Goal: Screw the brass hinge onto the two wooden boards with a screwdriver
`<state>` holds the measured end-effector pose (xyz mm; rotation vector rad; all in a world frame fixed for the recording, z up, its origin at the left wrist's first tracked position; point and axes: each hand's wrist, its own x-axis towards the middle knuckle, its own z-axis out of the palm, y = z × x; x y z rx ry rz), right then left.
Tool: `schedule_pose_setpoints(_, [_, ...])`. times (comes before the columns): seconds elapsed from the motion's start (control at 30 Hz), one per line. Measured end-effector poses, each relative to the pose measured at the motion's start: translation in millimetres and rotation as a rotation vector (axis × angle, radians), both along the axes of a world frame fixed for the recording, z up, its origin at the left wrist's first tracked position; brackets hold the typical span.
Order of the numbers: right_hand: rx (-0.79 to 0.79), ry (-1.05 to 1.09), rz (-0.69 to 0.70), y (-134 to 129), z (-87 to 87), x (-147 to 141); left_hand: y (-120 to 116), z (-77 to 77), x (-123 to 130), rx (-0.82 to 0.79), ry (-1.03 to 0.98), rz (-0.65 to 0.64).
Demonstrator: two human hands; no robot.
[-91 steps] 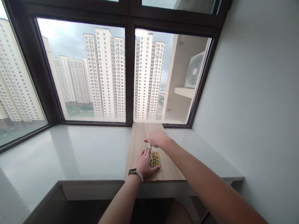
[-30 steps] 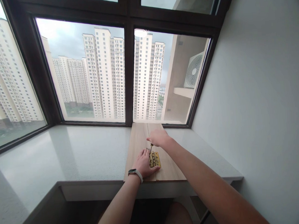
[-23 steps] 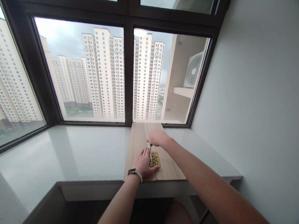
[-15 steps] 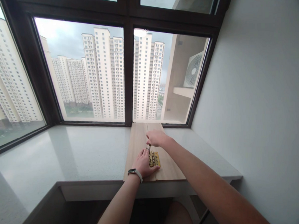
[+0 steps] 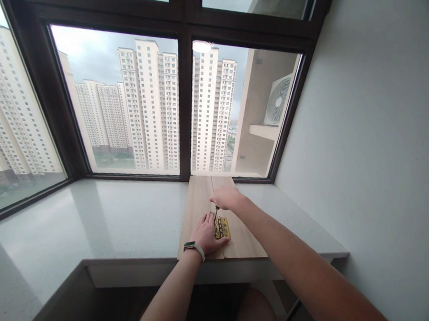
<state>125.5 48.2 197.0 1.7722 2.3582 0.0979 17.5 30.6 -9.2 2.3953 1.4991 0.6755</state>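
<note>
A gold-coloured metal hinge [image 5: 224,228] lies across the seam between two light wooden boards [image 5: 195,195]. My left hand [image 5: 208,235] rests flat beside it, fingers stretched forward along its left side and thumb spread below its lower edge. Above the hinge, my right hand [image 5: 226,198] is closed round a small tool [image 5: 216,212], whose thin shaft slants down to the hinge's left leaf. The tool's handle is mostly hidden by the fingers, and its tip is too small to make out.
The boards lie on a pale stone windowsill [image 5: 131,217] with a front edge near my forearms. Dark window frames [image 5: 186,109] rise behind, and a white wall [image 5: 371,123] stands at the right.
My right hand has turned slightly and shifted a little to the right, and the tool now leans more to the right. My left hand and the hinge look unchanged.
</note>
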Motion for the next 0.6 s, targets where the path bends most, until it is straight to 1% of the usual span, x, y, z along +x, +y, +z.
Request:
schedule_pose_setpoints(0.17, [-0.027,-0.005,0.012,-2.0,0.6,-1.7,-1.2,1.6,-0.5,-0.006,-0.009,-0.003])
schedule_pose_setpoints(0.3, [-0.06,0.021,0.062,-2.3,1.1,0.3,-2.0,2.6,-0.3,-0.025,-0.022,-0.009])
schedule_pose_setpoints(0.4, [-0.045,0.033,0.1,1.7,-0.9,3.8,-2.1,2.5,-0.4,-0.023,-0.022,-0.008])
schedule_pose_setpoints(0.5, [-0.041,0.061,0.099,5.6,-4.1,6.1,-2.0,2.4,-0.8,-0.015,-0.015,-0.003])
schedule_pose_setpoints(0.6, [-0.058,0.086,0.053,5.6,-5.4,5.6,-2.3,3.2,-0.8,-0.012,-0.018,-0.005])
